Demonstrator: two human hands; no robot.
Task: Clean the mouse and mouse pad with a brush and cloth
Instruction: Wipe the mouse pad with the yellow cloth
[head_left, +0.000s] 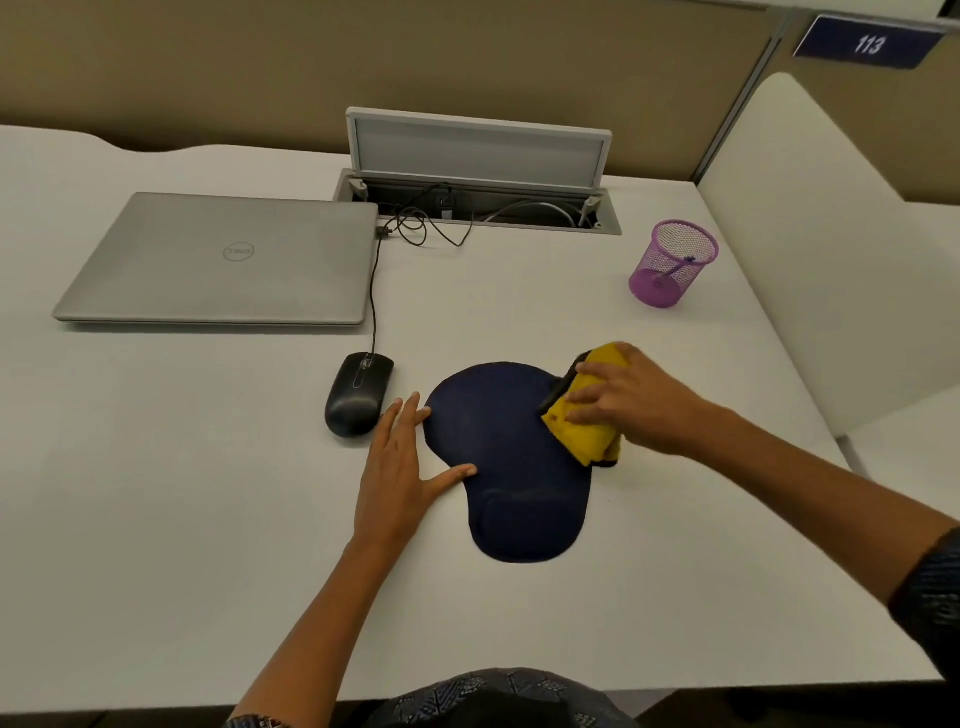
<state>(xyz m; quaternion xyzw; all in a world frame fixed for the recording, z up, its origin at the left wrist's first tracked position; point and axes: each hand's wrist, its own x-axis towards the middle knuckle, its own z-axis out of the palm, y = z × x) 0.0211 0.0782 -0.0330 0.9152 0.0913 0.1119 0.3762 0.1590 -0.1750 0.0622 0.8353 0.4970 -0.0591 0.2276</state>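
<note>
one mouse (358, 395), one mouse pad (509, 467), one cloth (587, 421), one laptop (223, 260), one mesh cup (672, 264)

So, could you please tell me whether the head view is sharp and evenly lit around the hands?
Head view: soft, even light with faint shadows; the right hand and yellow cloth look slightly motion-blurred, the left hand crisper; wide-angle bending curves the desk edge.

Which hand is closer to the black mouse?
The left hand. It lies flat just right of the mouse, steadying the mouse pad's left edge. The right hand presses the yellow cloth on the pad's far right side.
</note>
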